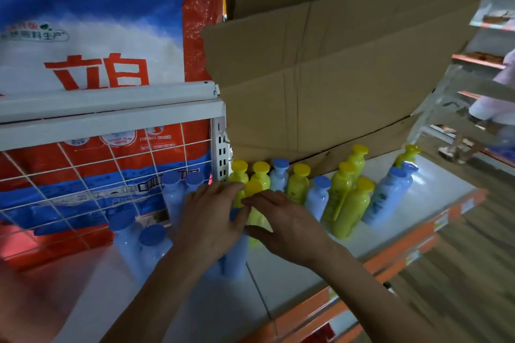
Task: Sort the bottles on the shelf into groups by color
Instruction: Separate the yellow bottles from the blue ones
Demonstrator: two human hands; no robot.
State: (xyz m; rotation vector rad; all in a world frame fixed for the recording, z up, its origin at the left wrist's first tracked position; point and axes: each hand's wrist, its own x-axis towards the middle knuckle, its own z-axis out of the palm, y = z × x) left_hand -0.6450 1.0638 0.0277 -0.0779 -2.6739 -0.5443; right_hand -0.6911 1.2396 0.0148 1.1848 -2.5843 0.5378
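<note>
**Both hands on bottles in front of the cardboard box**

The right hand pinches a yellow bottle between thumb and fingers, just below its yellow cap. The left hand is touching it, curled over the top of a blue bottle. That bottle's cap is mostly hidden, and its pale body stands out below the palm. The two held bottles stand side by side on the white shelf, in front of the left corner of the cardboard box.

Left of the box's corner stands a blue cluster of four pale blue bottles with darker blue caps. Two are near the wire grid and two are nearer the camera.

Along the foot of the box runs a mixed row of upright bottles. From the box's left corner it reads yellow, yellow, blue, yellow, blue. Toward the box's right end, three yellow-green bottles crowd close together, then two blue ones, with one more yellow bottle behind them.

Left of the box, a large red, white and blue detergent bag fills the space behind the wire grid. Right of the box and well apart from it, another person shows partly, blurred, among further shelving.
</note>
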